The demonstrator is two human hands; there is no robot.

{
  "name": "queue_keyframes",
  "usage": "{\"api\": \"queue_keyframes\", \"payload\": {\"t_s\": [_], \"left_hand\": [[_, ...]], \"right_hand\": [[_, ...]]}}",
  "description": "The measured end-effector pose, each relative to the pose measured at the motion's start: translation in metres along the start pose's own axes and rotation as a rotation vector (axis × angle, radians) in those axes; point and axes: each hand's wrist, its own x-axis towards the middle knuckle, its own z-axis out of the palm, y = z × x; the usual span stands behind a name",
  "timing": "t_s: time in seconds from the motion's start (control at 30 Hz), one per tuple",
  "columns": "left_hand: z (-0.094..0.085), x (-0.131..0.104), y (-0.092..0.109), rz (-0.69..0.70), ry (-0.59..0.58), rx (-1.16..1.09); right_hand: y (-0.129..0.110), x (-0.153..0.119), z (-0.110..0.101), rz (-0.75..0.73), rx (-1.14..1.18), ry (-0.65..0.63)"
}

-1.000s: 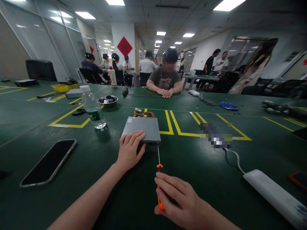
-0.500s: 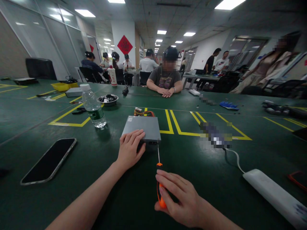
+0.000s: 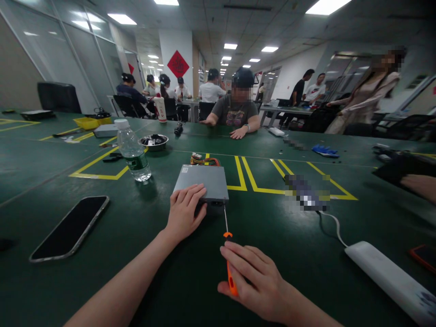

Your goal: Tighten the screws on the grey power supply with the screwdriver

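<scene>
A grey metal box (image 3: 207, 179) lies on the green table, with a bundle of coloured wires (image 3: 205, 160) at its far side. My left hand (image 3: 186, 209) rests on its near left part, fingers on the top and thumb at the front edge. In my right hand (image 3: 254, 277) is an orange and black screwdriver (image 3: 231, 277), gripped by the handle between thumb and fingers. Its thin shaft points away from me, and the tip is at the box's near right corner. Whether the tip sits in a screw is too small to tell.
Left of the box stand a water bottle (image 3: 134, 156), a metal bowl (image 3: 154, 142) and a phone (image 3: 70, 228). To the right lie a white power strip (image 3: 388, 277) with its cable and a blue glove (image 3: 325, 151). A person (image 3: 235, 109) sits opposite; another person's arm (image 3: 420, 184) reaches in at right.
The screwdriver handle has turned a little in my right hand. My left hand is unmoved. Opposite, the person's hands have parted. An arm has come in at the right edge.
</scene>
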Motion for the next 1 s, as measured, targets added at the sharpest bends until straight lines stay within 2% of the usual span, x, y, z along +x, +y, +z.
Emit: {"api": "queue_keyframes", "payload": {"t_s": [0.1, 0.2, 0.5, 0.67, 0.73, 0.93, 1.0], "left_hand": [[0.0003, 0.0001, 0.0001, -0.001, 0.0, -0.006], [0.0007, 0.0, 0.0, 0.0, -0.002, -0.004], [-0.0006, 0.0004, 0.0002, 0.005, 0.007, 0.004], [0.0007, 0.0002, -0.0003, 0.002, 0.01, -0.011], [0.0012, -0.0004, -0.0008, 0.0, 0.003, -0.013], [0.0005, -0.0004, -0.0006, -0.005, -0.009, -0.012], [-0.0001, 0.0001, -0.0002, -0.005, -0.01, -0.014]], "right_hand": [[-0.0019, -0.0048, 0.0019, 0.045, -0.056, 0.024], [-0.0039, -0.0045, 0.0008, 0.068, -0.098, -0.005], [-0.0025, -0.0008, -0.007, 0.037, 0.042, -0.154], [-0.0018, -0.0044, -0.0005, 0.034, 0.083, -0.024], [-0.0008, -0.0058, 0.0002, 0.053, 0.108, -0.015], [-0.0001, 0.0009, -0.0051, 0.054, 0.114, -0.178], [-0.0007, 0.0034, -0.0038, 0.039, 0.098, -0.16]]}}
